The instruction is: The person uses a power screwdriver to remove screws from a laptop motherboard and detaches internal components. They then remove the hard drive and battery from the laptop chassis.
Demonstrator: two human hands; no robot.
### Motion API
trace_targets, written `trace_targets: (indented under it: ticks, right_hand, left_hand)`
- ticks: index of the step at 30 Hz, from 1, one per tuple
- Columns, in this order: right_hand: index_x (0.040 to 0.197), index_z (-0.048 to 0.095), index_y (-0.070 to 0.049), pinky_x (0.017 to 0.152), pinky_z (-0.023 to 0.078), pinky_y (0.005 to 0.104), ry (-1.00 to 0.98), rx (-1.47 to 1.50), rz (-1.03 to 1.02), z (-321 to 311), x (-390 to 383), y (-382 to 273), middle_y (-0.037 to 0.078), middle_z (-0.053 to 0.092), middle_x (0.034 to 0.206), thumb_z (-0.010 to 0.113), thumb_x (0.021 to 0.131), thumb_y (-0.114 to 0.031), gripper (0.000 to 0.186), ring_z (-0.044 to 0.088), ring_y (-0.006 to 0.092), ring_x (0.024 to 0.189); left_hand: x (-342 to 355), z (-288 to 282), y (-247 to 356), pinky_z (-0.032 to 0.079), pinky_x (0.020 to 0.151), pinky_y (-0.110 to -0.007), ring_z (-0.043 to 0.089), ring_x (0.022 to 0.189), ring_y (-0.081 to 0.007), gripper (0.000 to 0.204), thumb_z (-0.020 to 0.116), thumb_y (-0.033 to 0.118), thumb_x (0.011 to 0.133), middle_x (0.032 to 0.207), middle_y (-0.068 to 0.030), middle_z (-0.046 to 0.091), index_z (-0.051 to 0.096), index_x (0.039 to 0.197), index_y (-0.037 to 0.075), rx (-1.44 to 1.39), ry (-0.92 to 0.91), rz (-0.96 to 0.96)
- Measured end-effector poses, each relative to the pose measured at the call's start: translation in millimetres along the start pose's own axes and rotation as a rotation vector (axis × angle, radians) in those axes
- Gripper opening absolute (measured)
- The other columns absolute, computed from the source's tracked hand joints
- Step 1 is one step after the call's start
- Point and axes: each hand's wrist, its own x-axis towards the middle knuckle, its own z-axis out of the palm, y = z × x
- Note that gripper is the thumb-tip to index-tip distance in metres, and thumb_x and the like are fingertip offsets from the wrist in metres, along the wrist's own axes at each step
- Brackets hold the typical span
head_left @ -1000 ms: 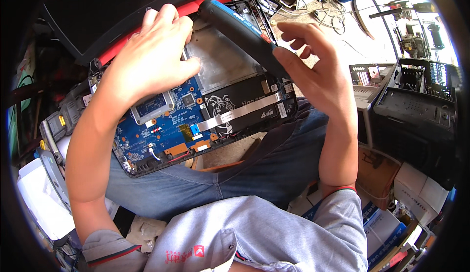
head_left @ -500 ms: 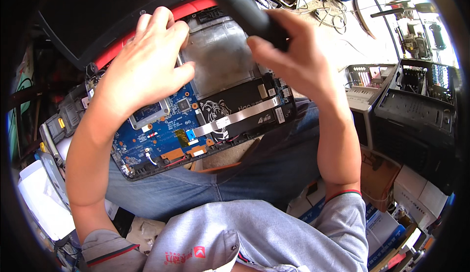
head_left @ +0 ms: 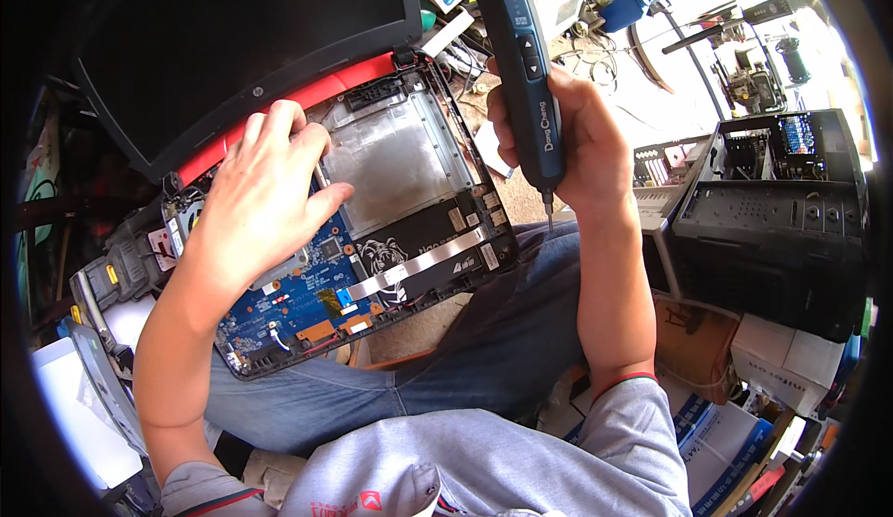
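An opened laptop (head_left: pixel 400 135) lies across my lap, its inside showing: a blue circuit board (head_left: pixel 251 308), a grey metal plate, a black drive (head_left: pixel 423 247) and a white ribbon cable (head_left: pixel 419 268). Over the left half of it spreads my left hand (head_left: pixel 265 187), fingers bent toward the red hinge edge and thumb apart; the palm hides part of the board. Off the laptop's right side, my right hand (head_left: pixel 586 135) grips a dark blue electric screwdriver (head_left: pixel 528 70) upright. Its bit (head_left: pixel 549 212) points down, touching no part of the laptop.
The laptop's black screen (head_left: pixel 246 33) stands open beyond its base. To the right are an opened black computer case (head_left: pixel 767 238) and white cardboard boxes (head_left: pixel 781 359). Loose cables (head_left: pixel 591 66) lie on the floor at the back. A grey tool case (head_left: pixel 112 270) sits at left.
My right hand has turned the screwdriver from a slant over the laptop to nearly upright at its right side. The laptop sits slightly lower and further left in view.
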Motion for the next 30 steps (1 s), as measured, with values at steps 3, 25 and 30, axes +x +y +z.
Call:
trace_targets:
  ticks: [3,25,30]
  right_hand:
    - [0.109,0.063,0.002,0.055,0.050,0.0264,0.049,-0.168,-0.007,4,3,2,0.011,0.069,0.084,0.060,0.101,-0.036,0.039,0.062,0.0141,0.062]
    - [0.101,0.061,-0.005,0.064,0.051,0.0286,0.063,0.297,-0.350,93,60,13,0.005,0.063,0.084,0.061,0.104,-0.038,0.034,0.061,0.0145,0.072]
    - [0.102,0.062,-0.006,0.071,0.053,0.0302,0.073,0.413,-0.440,88,72,-17,0.006,0.062,0.085,0.061,0.104,-0.039,0.033,0.061,0.0169,0.075]
  left_hand:
    - [-2,0,-1,0.050,0.090,-0.044,0.054,0.105,-0.0300,0.038,0.080,0.022,0.079,0.113,-0.0111,0.051,0.061,0.105,0.002,0.006,-0.005,-0.003]
    - [16,-12,24,0.051,0.060,-0.022,0.062,0.062,-0.0078,0.014,0.073,0.013,0.095,0.071,-0.0047,0.069,0.072,0.091,0.000,-1.201,-0.012,-0.263]
    - [3,-6,18,0.053,0.065,-0.023,0.064,0.070,-0.0084,0.017,0.075,0.015,0.094,0.080,-0.0036,0.071,0.071,0.093,-0.001,-1.047,0.013,-0.155]
